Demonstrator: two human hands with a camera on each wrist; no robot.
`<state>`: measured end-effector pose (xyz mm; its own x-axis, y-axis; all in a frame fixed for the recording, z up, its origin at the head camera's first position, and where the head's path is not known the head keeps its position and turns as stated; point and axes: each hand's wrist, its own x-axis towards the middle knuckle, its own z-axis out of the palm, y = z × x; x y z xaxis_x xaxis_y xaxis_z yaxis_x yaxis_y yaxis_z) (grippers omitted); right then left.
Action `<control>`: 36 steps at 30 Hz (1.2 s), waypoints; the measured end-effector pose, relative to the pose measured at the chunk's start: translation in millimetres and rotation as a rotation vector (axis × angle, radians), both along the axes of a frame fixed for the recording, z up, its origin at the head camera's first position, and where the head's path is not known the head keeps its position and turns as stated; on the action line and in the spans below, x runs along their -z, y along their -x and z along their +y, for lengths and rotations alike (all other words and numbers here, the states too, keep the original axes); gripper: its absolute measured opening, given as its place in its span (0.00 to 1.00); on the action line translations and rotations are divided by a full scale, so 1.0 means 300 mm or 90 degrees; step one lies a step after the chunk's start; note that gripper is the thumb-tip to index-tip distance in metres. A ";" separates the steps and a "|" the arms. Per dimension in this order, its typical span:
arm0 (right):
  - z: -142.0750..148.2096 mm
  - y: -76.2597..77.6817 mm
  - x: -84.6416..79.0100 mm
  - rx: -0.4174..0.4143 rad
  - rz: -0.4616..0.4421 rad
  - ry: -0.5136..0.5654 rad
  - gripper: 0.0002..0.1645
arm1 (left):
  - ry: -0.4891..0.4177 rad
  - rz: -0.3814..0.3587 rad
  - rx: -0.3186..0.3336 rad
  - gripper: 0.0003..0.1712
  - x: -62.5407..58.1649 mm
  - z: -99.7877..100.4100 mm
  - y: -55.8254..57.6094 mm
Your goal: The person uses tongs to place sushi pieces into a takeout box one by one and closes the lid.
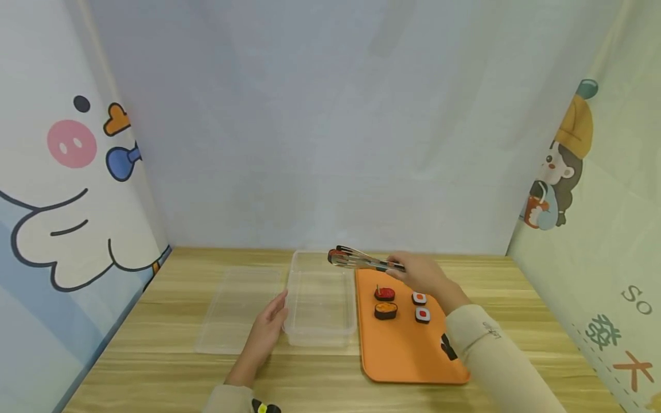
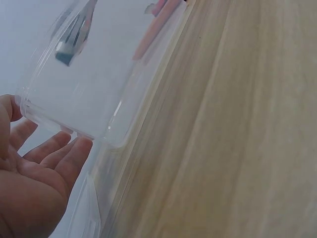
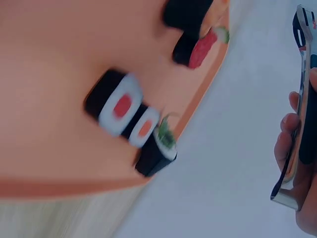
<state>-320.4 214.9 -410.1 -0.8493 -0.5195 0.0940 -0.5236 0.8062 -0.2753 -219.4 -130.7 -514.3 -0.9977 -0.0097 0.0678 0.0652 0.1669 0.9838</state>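
My left hand touches the left wall of a clear plastic container, fingers fairly straight against its outside. In the left wrist view, the fingertips and thumb meet the container near its rim. Above the container's right far side, my right hand grips metal tongs with dark handles. A small reddish piece shows between the tong tips; its kind is unclear. On the orange tray lie a red-topped sushi, an orange-topped sushi, two white-faced rolls and a green-topped roll.
A flat clear lid lies on the wooden table left of the container. The tray sits close along the container's right side. Behind the table hangs a pale cloth; printed cloths flank both sides.
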 end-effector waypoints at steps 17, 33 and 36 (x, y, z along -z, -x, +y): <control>-0.229 0.047 0.026 0.007 -0.031 -0.071 0.13 | 0.003 0.001 0.007 0.27 0.003 0.004 -0.010; -0.223 0.051 0.030 0.024 -0.057 -0.055 0.14 | -0.002 0.001 -0.010 0.27 0.007 0.001 -0.002; -0.193 0.050 0.025 0.027 -0.065 -0.044 0.19 | -0.006 -0.006 -0.016 0.27 0.007 0.007 0.001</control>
